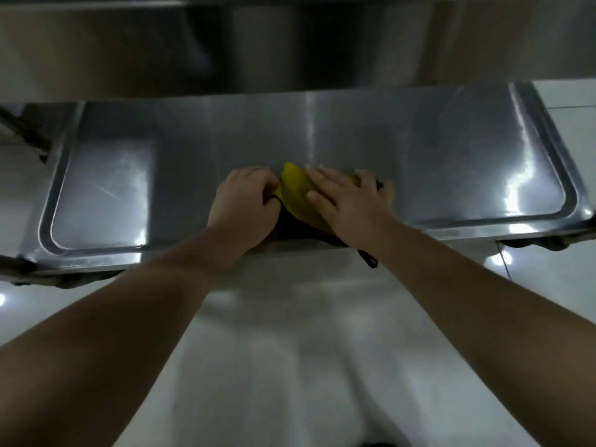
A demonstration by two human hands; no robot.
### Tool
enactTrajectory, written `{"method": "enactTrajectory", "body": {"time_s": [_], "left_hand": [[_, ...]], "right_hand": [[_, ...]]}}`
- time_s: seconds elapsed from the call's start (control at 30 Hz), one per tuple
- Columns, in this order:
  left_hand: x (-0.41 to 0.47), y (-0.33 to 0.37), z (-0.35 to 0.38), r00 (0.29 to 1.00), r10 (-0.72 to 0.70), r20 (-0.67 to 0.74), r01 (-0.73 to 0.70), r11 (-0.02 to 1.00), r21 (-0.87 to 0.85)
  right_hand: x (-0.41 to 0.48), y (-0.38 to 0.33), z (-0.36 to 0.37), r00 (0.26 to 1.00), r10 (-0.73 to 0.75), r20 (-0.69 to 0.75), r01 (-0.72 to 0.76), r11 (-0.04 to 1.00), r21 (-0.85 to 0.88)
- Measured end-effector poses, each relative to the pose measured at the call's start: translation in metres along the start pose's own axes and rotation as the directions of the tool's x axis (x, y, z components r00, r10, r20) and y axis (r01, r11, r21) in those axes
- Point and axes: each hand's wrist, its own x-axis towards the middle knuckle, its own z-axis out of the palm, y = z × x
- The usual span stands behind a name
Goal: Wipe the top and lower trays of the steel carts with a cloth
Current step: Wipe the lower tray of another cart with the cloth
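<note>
We've got both hands on the yellow cloth (295,195): left hand (242,204) gripping its edge, right hand (348,204) flat on top, lower tray (451,150) stretching long to either side.

Single view only, head-worn wide-angle camera, so no overlap with a second view. It looks forward and steeply down from above the person's two bare forearms, which enter from the bottom corners and converge mid-frame. Close range: the shallow brushed-steel lower tray with raised rim (545,130) spans nearly the full width. The underside of the steel upper tray (290,43) fills the top band. Glossy pale tiled floor (290,366) fills the bottom. Wide-angle bending at edges.
</note>
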Motion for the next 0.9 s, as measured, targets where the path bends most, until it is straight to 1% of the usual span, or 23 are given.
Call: {"method": "enactTrajectory", "body": {"time_s": [0.07,0.1,0.13,0.17,0.2,0.23,0.3,0.37,0.43,0.57,0.63,0.73,0.8,0.9], "left_hand": [[0.0,0.001,-0.003,0.996,0.042,-0.084,-0.042,0.999,-0.002],[0.002,0.004,-0.005,0.992,0.039,-0.124,-0.039,0.999,0.001],[0.007,0.008,-0.006,0.987,0.032,-0.156,-0.032,0.999,0.005],[0.013,0.011,-0.004,0.987,0.041,-0.158,-0.038,0.999,0.021],[0.021,0.014,-0.001,0.99,0.079,-0.115,-0.073,0.996,0.054],[0.027,0.017,0.004,0.99,0.135,-0.037,-0.131,0.987,0.094],[0.036,0.023,0.016,0.963,0.231,0.14,-0.251,0.957,0.145],[0.038,0.03,0.023,0.935,0.261,0.24,-0.305,0.937,0.17],[0.034,0.037,0.019,0.924,0.261,0.281,-0.323,0.924,0.206],[0.019,0.046,-0.01,0.904,0.313,0.292,-0.4,0.859,0.32],[0.004,0.054,-0.027,0.902,0.284,0.325,-0.4,0.832,0.385],[-0.023,0.075,-0.054,0.9,0.167,0.402,-0.339,0.848,0.406],[-0.049,0.09,-0.075,0.887,0.198,0.417,-0.365,0.854,0.371],[-0.091,0.117,-0.119,0.858,0.188,0.478,-0.373,0.868,0.327]], "right_hand": [[0.007,0.019,-0.011,0.996,0.058,-0.068,-0.056,0.998,0.03],[0.007,0.023,-0.012,0.992,0.072,-0.1,-0.069,0.997,0.033],[0.007,0.024,-0.01,0.991,0.067,-0.119,-0.063,0.997,0.038],[0.006,0.021,-0.008,0.99,0.051,-0.129,-0.045,0.998,0.049],[0.007,0.019,-0.006,0.989,0.04,-0.14,-0.031,0.998,0.062],[0.009,0.017,-0.005,0.988,0.042,-0.146,-0.031,0.996,0.079],[0.015,0.017,-0.01,0.986,0.057,-0.158,-0.036,0.991,0.132],[0.019,0.018,-0.016,0.989,0.069,-0.128,-0.042,0.979,0.198],[0.017,0.019,-0.023,0.996,0.073,-0.057,-0.06,0.976,0.208],[0.0,0.009,-0.039,0.999,0.053,-0.012,-0.05,0.981,0.19],[-0.017,-0.005,-0.048,0.998,0.049,0.031,-0.053,0.988,0.143],[-0.054,-0.025,-0.067,0.996,0.045,0.081,-0.044,0.999,-0.005],[-0.085,-0.039,-0.083,0.991,0.032,0.128,-0.025,0.998,-0.062],[-0.137,-0.057,-0.119,0.987,0.001,0.164,0.009,0.998,-0.061]]}}
